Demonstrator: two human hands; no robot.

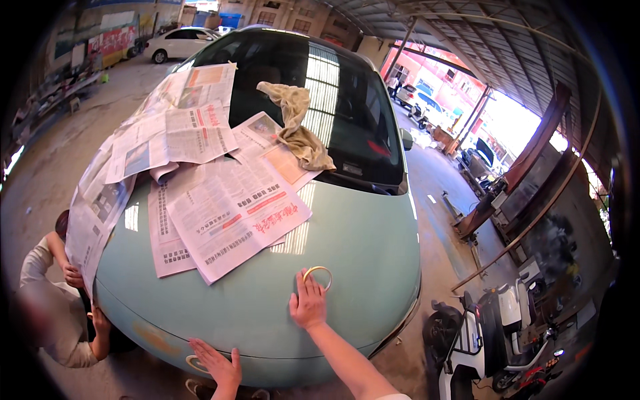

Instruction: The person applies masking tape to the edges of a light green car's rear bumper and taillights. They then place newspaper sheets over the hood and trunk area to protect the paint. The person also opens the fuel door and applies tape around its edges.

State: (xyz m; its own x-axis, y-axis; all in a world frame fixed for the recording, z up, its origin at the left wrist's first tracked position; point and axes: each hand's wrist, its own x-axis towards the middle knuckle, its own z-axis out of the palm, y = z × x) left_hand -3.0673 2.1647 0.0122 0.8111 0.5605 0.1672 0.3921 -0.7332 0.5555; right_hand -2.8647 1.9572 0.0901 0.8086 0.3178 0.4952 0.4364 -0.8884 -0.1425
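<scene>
Workshop floor, pale green car hood (360, 240) with newspapers (200, 187) covering its left half. Right hand (308, 301) lies flat, fingers spread, touching a tape ring (318, 275) on bare hood, open paint to the right. Left hand (217, 363) rests flat at the near edge, holding nothing.

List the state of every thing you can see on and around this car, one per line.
Pale green car hood: shut, partly covered.
Sheets of newspaper: spread flat across hood and windscreen.
Beige crumpled cloth: draped on the windscreen.
Yellowish tape roll: flat on hood.
Right hand: flat on hood, fingers touching the roll.
Left hand: open, pressed on the front edge.
</scene>
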